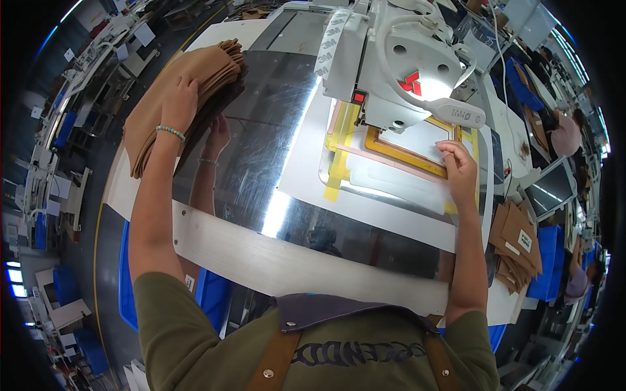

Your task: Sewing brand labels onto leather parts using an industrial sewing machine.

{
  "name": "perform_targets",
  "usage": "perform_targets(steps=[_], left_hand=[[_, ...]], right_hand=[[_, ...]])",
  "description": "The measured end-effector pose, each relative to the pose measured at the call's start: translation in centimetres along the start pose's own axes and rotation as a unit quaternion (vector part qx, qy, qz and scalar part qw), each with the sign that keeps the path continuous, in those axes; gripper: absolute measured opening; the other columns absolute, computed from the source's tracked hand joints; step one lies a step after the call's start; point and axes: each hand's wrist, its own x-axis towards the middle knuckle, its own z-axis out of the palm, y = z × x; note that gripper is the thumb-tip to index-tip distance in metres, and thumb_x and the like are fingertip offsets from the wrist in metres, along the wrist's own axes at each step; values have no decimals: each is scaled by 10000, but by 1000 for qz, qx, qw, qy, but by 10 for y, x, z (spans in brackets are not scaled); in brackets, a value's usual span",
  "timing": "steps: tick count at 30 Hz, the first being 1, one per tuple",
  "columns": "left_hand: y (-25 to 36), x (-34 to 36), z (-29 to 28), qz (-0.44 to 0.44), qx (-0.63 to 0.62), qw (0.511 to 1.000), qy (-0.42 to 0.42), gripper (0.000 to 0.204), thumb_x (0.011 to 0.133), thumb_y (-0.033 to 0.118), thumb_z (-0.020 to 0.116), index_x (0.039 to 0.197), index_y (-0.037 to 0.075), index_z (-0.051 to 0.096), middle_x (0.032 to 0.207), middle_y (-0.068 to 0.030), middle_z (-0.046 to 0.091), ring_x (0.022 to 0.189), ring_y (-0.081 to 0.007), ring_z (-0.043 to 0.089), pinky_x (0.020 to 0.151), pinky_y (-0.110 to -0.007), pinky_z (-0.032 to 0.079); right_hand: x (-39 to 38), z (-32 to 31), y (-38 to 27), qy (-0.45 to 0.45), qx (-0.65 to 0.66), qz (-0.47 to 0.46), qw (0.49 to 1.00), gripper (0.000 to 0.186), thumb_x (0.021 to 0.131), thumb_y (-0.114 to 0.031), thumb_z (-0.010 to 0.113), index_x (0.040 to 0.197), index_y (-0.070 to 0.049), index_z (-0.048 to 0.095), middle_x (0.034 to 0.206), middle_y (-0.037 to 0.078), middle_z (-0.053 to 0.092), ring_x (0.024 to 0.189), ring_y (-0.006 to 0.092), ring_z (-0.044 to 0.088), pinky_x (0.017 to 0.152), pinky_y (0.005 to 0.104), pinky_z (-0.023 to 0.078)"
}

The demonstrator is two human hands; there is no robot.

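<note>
1. Rows of work tables (pixel 73 117) can be seen at the left of the room, and a shiny metal plate (pixel 257 150) is spread in front of the person, with a white machine (pixel 417 68) above its far right part.

2. At the left edge of the plate, a thick stack (pixel 147 111) of brown pieces is placed, with its far ends slightly fanned.

3. On this stack the left hand (pixel 178 104) is laid, with fingers long and only a little apart. Whether one piece is pinched cannot be told. It would be good if only the top piece were separated, with light pressure, so that the lower ones are not dragged.

4. Under the machine, a yellow frame (pixel 411 158) is seen around a white area, with yellow tape (pixel 336 173) stuck to its left.

5. At the frame's right end, the right hand (pixel 458 164) is held with fingers curled and narrow. Since the frame is partly covered by it, a real grip cannot be confirmed. Fingertips should be kept on the rim, well away from the machine's lower parts, and the frame should be kept level.

6. Beside the right forearm, more brown pieces (pixel 512 228) are piled near a blue bin (pixel 551 260).
</note>
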Motion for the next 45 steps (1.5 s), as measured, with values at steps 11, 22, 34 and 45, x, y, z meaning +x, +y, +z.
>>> perform_targets(steps=[11,22,34,45], left_hand=[[7,28,-39,-183,-291,935,84,231,986,204,725,1033,-7,804,1052,-183,787,993,-352,759,877,-420,586],[203,-69,-83,247,-285,926,-6,257,898,43,730,1149,12,776,1241,-85,752,1029,-276,708,877,-384,595],[99,-119,-70,123,-197,972,-23,240,954,43,701,1190,21,743,1192,-107,751,1007,-310,716,892,-412,587],[119,-80,-55,180,-203,962,-19,302,881,8,682,1173,11,763,1144,-115,733,1023,-312,711,884,-403,589]], right_hand=[[2,5,-3,17,-24,-36,999,191,1008,16,572,1074,32,752,1101,104,751,991,181,695,870,285,521],[-13,56,-94,-124,-142,-263,946,182,909,-31,719,1088,-38,752,1073,101,746,991,291,714,855,390,581],[1,150,-86,-122,-318,-414,844,184,826,-132,746,1000,-78,719,928,24,626,924,179,652,708,325,518],[-7,81,-66,-87,-370,-392,838,84,812,-133,717,878,-105,674,907,18,617,913,178,646,716,316,513]])
